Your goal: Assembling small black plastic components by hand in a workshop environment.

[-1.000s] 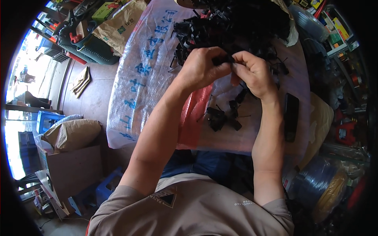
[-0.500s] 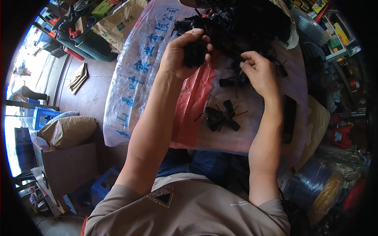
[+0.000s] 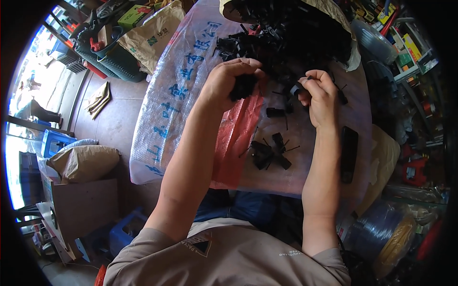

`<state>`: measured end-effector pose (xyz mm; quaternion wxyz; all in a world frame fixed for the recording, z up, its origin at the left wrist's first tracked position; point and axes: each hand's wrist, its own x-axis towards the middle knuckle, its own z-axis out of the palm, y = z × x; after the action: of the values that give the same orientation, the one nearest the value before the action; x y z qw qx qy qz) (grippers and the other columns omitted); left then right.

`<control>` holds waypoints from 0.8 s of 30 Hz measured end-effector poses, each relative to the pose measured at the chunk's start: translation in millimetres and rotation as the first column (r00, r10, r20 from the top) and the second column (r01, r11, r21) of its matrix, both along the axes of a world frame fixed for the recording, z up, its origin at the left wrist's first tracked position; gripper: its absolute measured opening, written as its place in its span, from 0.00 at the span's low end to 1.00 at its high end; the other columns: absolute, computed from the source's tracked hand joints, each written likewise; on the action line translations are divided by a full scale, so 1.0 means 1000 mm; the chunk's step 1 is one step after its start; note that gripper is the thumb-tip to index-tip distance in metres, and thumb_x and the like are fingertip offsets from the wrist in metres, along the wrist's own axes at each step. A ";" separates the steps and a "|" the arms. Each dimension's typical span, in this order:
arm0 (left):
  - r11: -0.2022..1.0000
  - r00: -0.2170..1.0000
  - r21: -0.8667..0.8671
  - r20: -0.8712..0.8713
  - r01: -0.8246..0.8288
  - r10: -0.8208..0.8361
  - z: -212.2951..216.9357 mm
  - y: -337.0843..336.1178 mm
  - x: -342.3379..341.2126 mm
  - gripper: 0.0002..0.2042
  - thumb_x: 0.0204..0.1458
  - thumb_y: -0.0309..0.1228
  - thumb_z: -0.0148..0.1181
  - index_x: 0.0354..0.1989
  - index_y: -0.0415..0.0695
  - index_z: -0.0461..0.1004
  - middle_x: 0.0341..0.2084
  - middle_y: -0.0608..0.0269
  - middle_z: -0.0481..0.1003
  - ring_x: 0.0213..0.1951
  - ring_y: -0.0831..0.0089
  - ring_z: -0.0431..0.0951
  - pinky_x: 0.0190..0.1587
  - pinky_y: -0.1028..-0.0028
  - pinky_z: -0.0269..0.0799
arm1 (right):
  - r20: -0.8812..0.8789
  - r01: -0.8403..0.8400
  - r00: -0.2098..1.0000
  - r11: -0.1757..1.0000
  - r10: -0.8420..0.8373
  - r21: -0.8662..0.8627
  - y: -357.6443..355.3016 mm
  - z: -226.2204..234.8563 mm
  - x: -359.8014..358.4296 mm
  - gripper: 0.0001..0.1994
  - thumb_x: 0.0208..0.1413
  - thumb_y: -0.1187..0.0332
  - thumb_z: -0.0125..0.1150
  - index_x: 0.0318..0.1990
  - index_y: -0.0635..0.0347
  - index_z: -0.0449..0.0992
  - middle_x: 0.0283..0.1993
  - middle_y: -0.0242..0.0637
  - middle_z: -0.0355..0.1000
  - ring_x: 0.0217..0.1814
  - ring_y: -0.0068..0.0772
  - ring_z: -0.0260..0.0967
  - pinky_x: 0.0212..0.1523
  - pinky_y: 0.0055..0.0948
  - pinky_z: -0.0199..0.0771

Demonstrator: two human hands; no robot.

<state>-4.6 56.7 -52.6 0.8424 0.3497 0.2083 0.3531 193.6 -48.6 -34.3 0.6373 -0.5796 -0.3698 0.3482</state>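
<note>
Small finished cluster (image 3: pixel 268 155) of black clips sits nearest. Left hand (image 3: pixel 232 81) is fisted on a black part (image 3: pixel 243 86); right hand (image 3: pixel 318 93) pinches what looks like a clip (image 3: pixel 296 89). Loose pins could roll off toward the big pile (image 3: pixel 291 33).

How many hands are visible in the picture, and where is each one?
2. The left hand is closed around a black part above the red sheet. The right hand pinches a small black piece beside the black pile. No others appear.
</note>
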 end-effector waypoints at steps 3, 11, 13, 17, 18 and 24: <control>0.986 0.991 0.162 -0.135 0.035 -0.013 -0.005 0.002 -0.001 0.10 0.49 0.18 0.53 0.40 0.34 0.76 0.38 0.55 0.77 0.41 0.67 0.78 0.47 0.73 0.73 | 0.073 -0.056 0.996 0.988 0.046 0.145 0.002 -0.003 -0.001 0.04 0.57 0.72 0.56 0.36 0.63 0.72 0.33 0.33 0.75 0.27 0.18 0.70 0.25 0.17 0.67; 0.872 0.951 0.487 -0.294 0.060 0.099 0.004 -0.011 0.005 0.14 0.53 0.25 0.56 0.46 0.31 0.74 0.37 0.56 0.79 0.42 0.73 0.78 0.50 0.77 0.71 | 0.264 -0.126 0.963 0.959 0.057 0.254 0.003 -0.003 -0.014 0.05 0.60 0.72 0.56 0.39 0.64 0.74 0.35 0.34 0.75 0.32 0.19 0.72 0.33 0.19 0.73; 0.946 0.958 0.324 -0.280 0.031 0.065 0.014 -0.015 0.004 0.14 0.53 0.26 0.56 0.46 0.31 0.74 0.37 0.57 0.79 0.42 0.73 0.78 0.50 0.76 0.71 | 0.284 -0.107 0.959 0.951 0.022 0.288 0.004 -0.002 -0.014 0.05 0.60 0.73 0.56 0.39 0.64 0.74 0.35 0.35 0.75 0.32 0.20 0.73 0.33 0.19 0.74; 0.851 0.929 0.520 -0.343 0.069 0.135 0.021 -0.023 0.007 0.15 0.53 0.26 0.58 0.48 0.35 0.75 0.38 0.59 0.79 0.40 0.74 0.77 0.48 0.76 0.71 | 0.066 0.045 0.995 0.938 -0.071 0.345 0.005 -0.005 -0.012 0.05 0.60 0.73 0.54 0.41 0.65 0.72 0.34 0.37 0.75 0.33 0.24 0.74 0.33 0.23 0.76; 0.773 0.916 0.629 -0.355 0.085 0.189 0.023 -0.027 0.008 0.15 0.53 0.26 0.58 0.49 0.36 0.75 0.38 0.60 0.79 0.40 0.74 0.77 0.47 0.76 0.71 | 0.004 0.066 0.997 0.948 -0.071 0.311 0.005 -0.005 -0.011 0.06 0.60 0.74 0.54 0.43 0.66 0.71 0.33 0.37 0.75 0.32 0.26 0.74 0.33 0.25 0.77; 0.887 0.829 0.446 -0.447 -0.120 0.336 0.023 -0.040 0.021 0.20 0.53 0.35 0.63 0.49 0.32 0.73 0.34 0.60 0.78 0.38 0.80 0.74 0.41 0.80 0.70 | 0.244 -0.023 0.970 0.989 -0.013 0.146 0.004 -0.011 -0.028 0.06 0.59 0.73 0.56 0.40 0.67 0.74 0.30 0.35 0.75 0.29 0.21 0.73 0.32 0.20 0.74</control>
<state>16.9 16.9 -30.0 0.6174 0.5668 0.3893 0.3821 165.2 -44.9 -45.1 0.6273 -0.5682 -0.4717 0.2473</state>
